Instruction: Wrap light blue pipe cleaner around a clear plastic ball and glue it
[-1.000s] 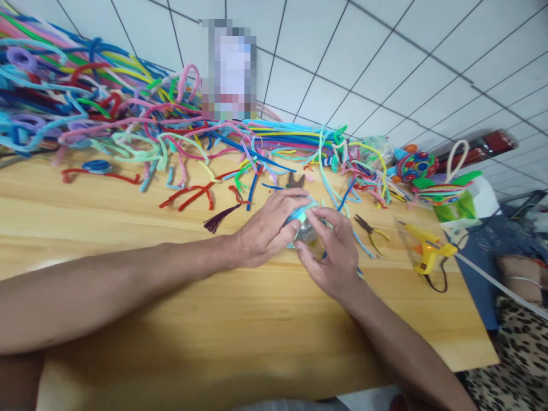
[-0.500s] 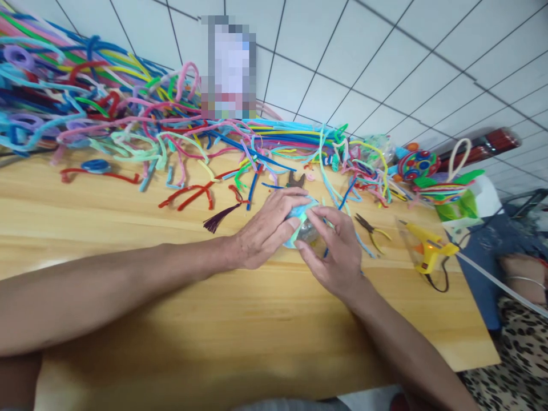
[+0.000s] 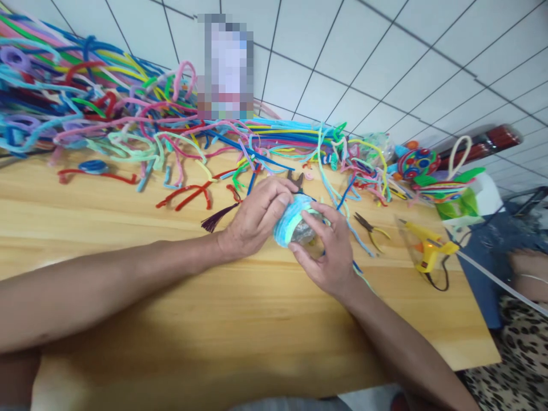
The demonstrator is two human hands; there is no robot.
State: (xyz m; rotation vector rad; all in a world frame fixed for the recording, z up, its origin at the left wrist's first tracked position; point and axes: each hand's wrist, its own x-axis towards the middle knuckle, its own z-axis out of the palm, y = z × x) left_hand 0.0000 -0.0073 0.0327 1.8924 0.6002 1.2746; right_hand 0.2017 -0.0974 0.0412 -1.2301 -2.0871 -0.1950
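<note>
Between my two hands is a round, clear-looking ball (image 3: 282, 228), wrapped on its left part in light blue fuzzy pipe cleaner with a pale green band at the edge. Its right part is bare and shiny. My left hand (image 3: 259, 217) grips the wrapped side from the left, fingers curled, the fingertips partly hidden. On the other side my right hand (image 3: 329, 245) holds the ball with thumb below and fingers on top, near the green band. Dark-jawed pliers (image 3: 295, 181) lie just behind the ball, their handles hidden.
A heap of coloured pipe cleaners (image 3: 128, 114) runs along the wall. Yellow-handled pliers (image 3: 372, 231) and a yellow glue gun (image 3: 430, 245) lie to the right. A dark tassel (image 3: 219, 218) is left of the hands. Another person's arm (image 3: 531, 274) shows at the right edge.
My left hand has drawn back a little to the left and curled, uncovering more of the blue wrapping. The ball has shifted slightly left and turned, with my right hand following.
</note>
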